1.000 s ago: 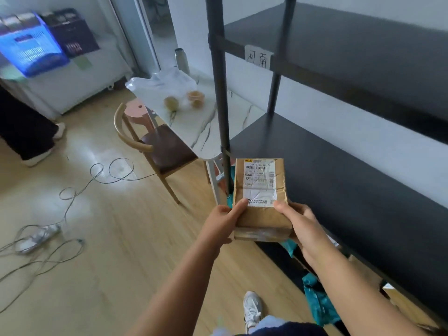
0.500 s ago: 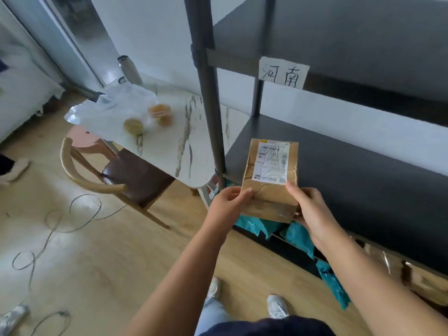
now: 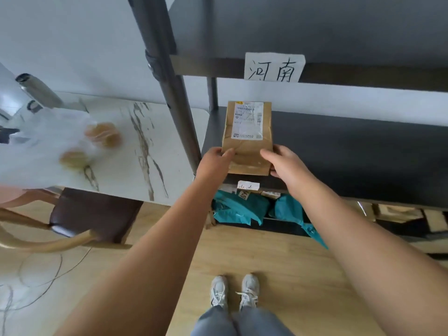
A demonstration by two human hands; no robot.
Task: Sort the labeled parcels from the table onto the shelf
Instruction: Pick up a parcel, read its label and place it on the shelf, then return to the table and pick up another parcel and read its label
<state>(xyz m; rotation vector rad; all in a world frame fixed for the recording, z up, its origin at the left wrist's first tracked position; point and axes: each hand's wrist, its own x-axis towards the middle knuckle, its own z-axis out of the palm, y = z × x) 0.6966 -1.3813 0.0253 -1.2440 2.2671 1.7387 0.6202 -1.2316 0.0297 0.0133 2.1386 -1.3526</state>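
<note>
A brown cardboard parcel (image 3: 244, 144) with a white shipping label on top lies at the left front of the dark middle shelf board (image 3: 351, 151). My left hand (image 3: 214, 163) grips its near left corner and my right hand (image 3: 284, 161) grips its near right corner. Whether the parcel rests fully on the board I cannot tell. A white paper sign with handwritten characters (image 3: 274, 67) hangs on the edge of the shelf above. A smaller paper tag (image 3: 248, 185) sits on the front edge of the middle shelf, just below the parcel.
Teal mailer bags (image 3: 240, 209) and brown boxes (image 3: 397, 212) fill the bottom shelf. The shelf's dark post (image 3: 167, 76) stands left of the parcel. A marble-look table (image 3: 126, 146) holds a plastic bag with fruit and a metal bottle (image 3: 38, 90). A chair (image 3: 80, 217) and floor cables are at left.
I stepped closer and faced the shelf. Both hands carried the parcel forward from the shelf's front edge onto the left part of the middle board.
</note>
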